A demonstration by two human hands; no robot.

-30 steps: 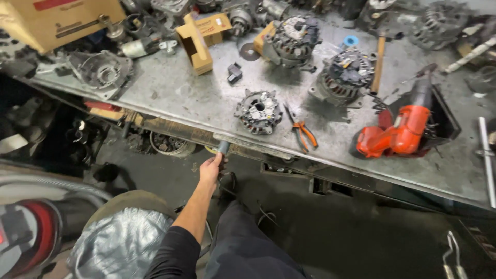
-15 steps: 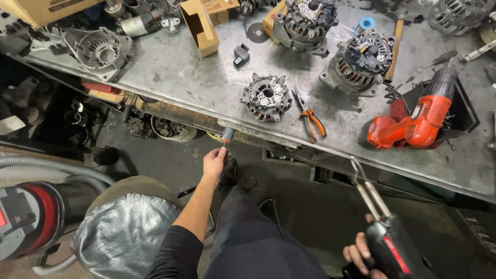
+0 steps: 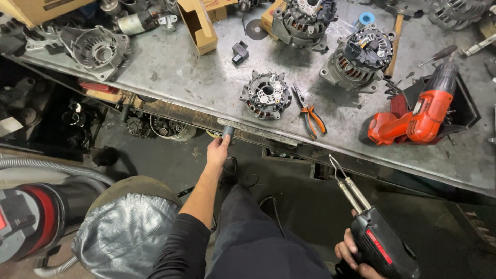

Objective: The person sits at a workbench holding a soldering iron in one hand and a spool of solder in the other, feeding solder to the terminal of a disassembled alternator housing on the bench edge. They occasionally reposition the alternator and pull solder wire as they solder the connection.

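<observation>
Workbench steel [image 3: 170, 67] ran across the far half of the scene, crowded with alternators; a stripped alternator stator [image 3: 266, 94] sat near its front edge with orange-handled pliers [image 3: 311, 114] just to its right and a red cordless drill [image 3: 418, 111] farther right. A silver-covered stool [image 3: 126, 232] stood near left. The right hand [image 3: 356, 256], at the near right, was closed around the grip of a black soldering gun [image 3: 380, 240], its wire tip pointing up toward the bench. The left hand [image 3: 218, 151] reached forward, fingers clamped on a small dark handle [image 3: 227, 133] at the bench's front edge.
</observation>
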